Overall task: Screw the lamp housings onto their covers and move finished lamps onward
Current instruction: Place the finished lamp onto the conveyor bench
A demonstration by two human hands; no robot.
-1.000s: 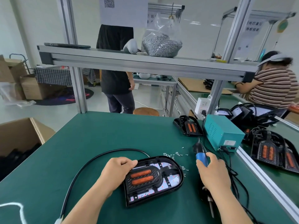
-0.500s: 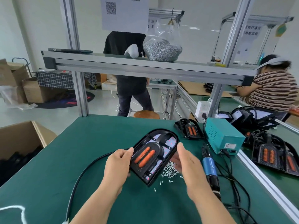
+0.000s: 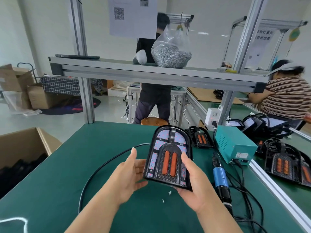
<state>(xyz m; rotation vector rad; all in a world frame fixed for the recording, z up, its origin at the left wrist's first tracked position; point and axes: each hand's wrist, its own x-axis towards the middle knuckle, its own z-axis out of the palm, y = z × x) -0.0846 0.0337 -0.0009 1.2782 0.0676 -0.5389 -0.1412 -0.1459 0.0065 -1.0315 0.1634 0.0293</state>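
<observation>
Right hand (image 3: 195, 187) grips lamp (image 3: 169, 157) above bench (image 3: 58, 182); left hand (image 3: 129, 175) open beside it; screwdriver (image 3: 220, 179), loose screws (image 3: 168, 195) nearby.

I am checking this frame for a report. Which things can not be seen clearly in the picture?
All in the head view:
- Back of the lamp: it faces away, so seated screws cannot be checked.
- Left hand: its grip is unclear; the fingers look open beside the lamp.
- Right hand: fingers hidden behind the lamp.
- Electric screwdriver: tip too small to read.
- Cardboard box: contents dark, cut off by the left edge.
</observation>
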